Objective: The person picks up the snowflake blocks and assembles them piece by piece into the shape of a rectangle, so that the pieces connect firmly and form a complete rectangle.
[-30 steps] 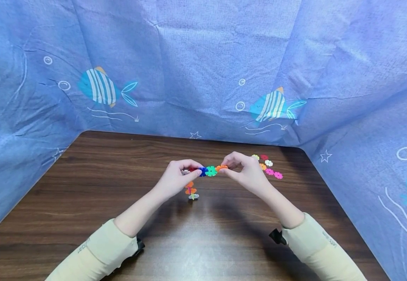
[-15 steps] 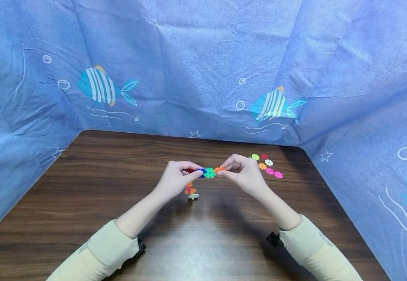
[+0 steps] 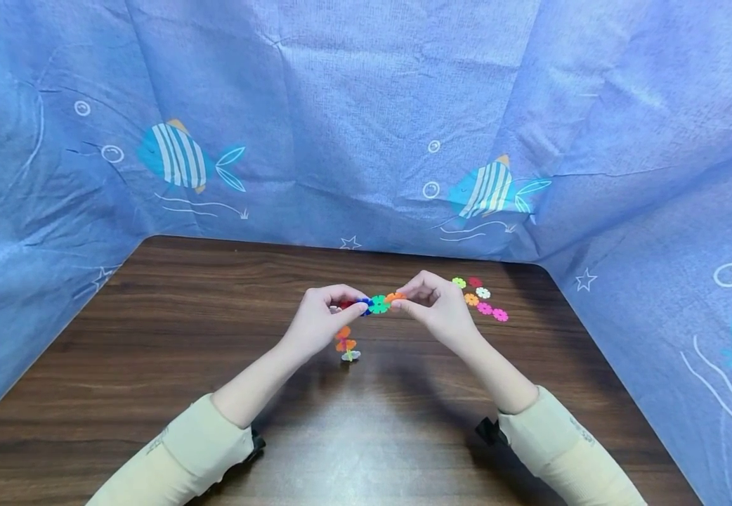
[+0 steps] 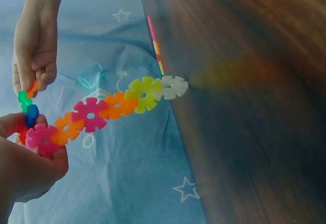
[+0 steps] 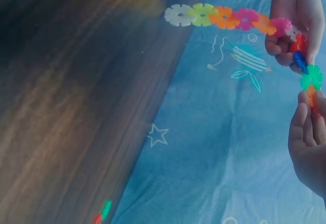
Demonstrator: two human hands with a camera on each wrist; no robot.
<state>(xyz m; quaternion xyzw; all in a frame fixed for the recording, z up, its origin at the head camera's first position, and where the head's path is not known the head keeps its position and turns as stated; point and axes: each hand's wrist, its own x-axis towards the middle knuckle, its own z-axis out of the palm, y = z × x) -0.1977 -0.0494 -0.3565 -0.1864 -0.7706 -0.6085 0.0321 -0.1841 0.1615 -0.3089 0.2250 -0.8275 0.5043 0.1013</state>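
Above the table, my two hands hold a chain of notched, flower-shaped plastic snowflake discs. My left hand [image 3: 315, 318] pinches it near a blue disc [image 3: 367, 307] and a red disc [image 5: 299, 44]. A green disc [image 3: 378, 304] spans the gap between the hands. Thumb and fingers of my right hand [image 3: 447, 310] pinch an orange disc [image 3: 394, 298] joined to the green one. From the left hand hangs a longer run of pink, orange and yellow discs [image 4: 90, 115], ending in a white disc [image 4: 174, 87] close to the tabletop; whether it touches I cannot tell.
Several loose discs lie at the back right of the brown wooden table [image 3: 214, 323], among them a yellow-green disc [image 3: 459, 282], a white disc [image 3: 482, 293] and a pink disc [image 3: 500, 315]. A blue fish-print cloth [image 3: 353, 126] hangs behind and around the table.
My right hand dips slightly, then rises with the orange and green discs. The left hand stays nearly in place, and the hanging run of discs shifts slightly to the right.
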